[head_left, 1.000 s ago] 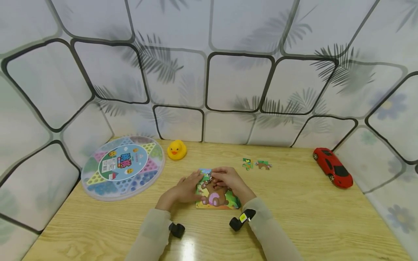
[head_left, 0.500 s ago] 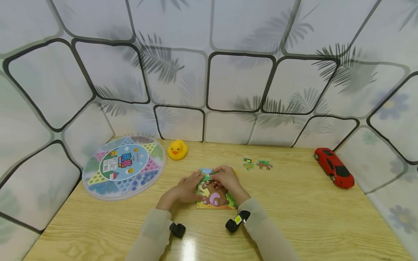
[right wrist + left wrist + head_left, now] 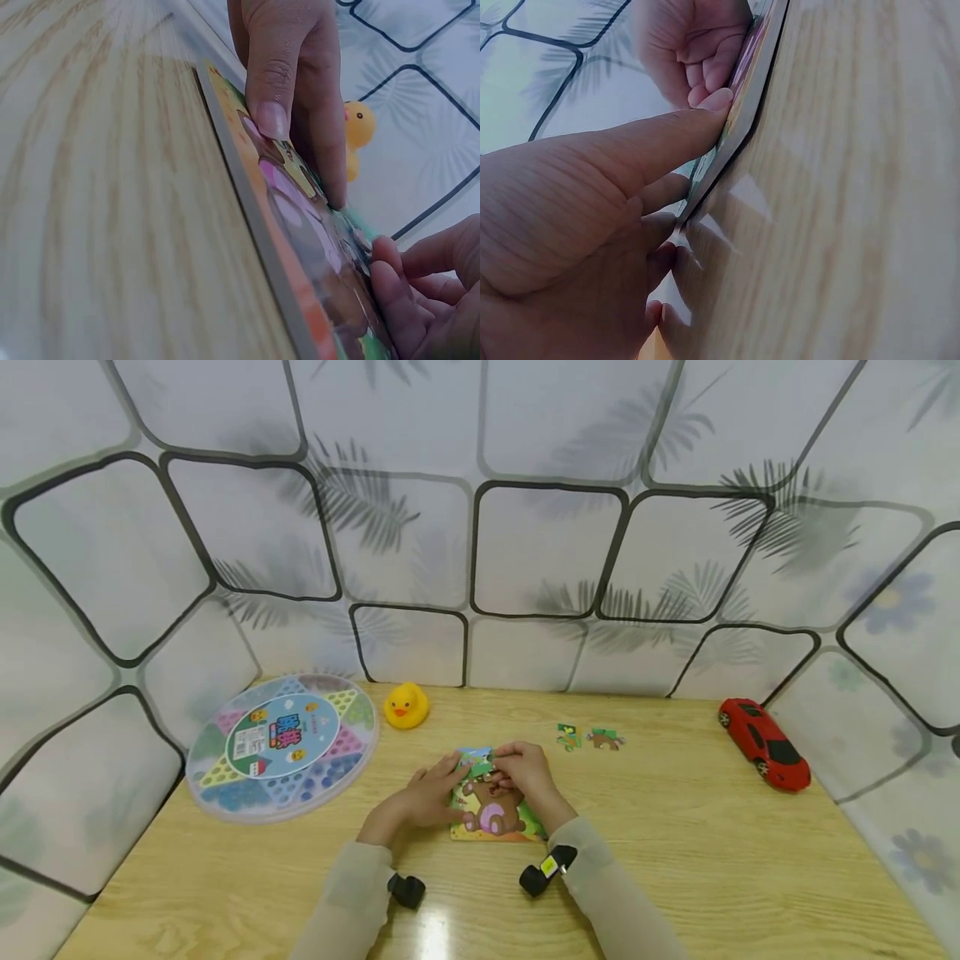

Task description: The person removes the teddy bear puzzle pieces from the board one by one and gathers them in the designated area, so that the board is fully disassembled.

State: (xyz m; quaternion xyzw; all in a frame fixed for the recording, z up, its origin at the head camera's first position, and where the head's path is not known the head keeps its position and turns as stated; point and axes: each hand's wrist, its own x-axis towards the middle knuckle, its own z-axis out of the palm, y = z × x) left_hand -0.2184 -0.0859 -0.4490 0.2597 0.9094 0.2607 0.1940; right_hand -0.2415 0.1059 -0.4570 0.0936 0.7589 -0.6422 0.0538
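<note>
A bear jigsaw puzzle in a flat board lies on the table in the head view. My left hand rests on its left side, fingers extended towards the top left corner. In the left wrist view, the left thumb lies on the board's face near the edge. My right hand is over the upper right part, thumb and forefinger pinching a green-and-blue puzzle piece by its right side. In the right wrist view, the right fingertips meet low over the board; the piece's underside is hidden.
Two loose puzzle pieces, one green and orange and one brown, lie behind the right hand. A yellow rubber duck and a round Chinese checkers set stand left. A red toy car is far right, before the patterned backdrop.
My right fingers have shifted slightly right and off the top of the picture, so more of the green-and-blue piece shows. My left hand has stayed on the board's left side.
</note>
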